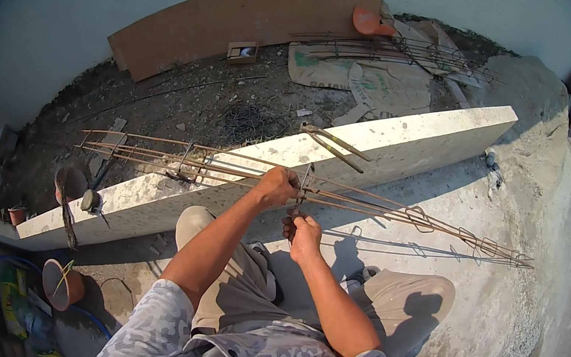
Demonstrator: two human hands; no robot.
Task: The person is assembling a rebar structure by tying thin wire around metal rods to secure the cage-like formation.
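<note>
Rebar rods (242,171), rusty and bundled into a long thin cage, lay across a pale concrete slab (412,135) and stretched from the left side out over the grey ground to the right. The left hand (277,186) was closed around the rods near the middle of the cage, fingers curled tight over them. The right hand (305,235) sat just below, fingers pinched narrowly on something small under the rods, too small to make out. A square wire tie (306,182) stood around the rods just beside the left hand. A pair of long-handled pincers (332,145) rested on the slab beyond the hands. Farther back, a brown board (243,19) leaned against the wall, with more rebar cages (403,51) lying on sacks near it.
</note>
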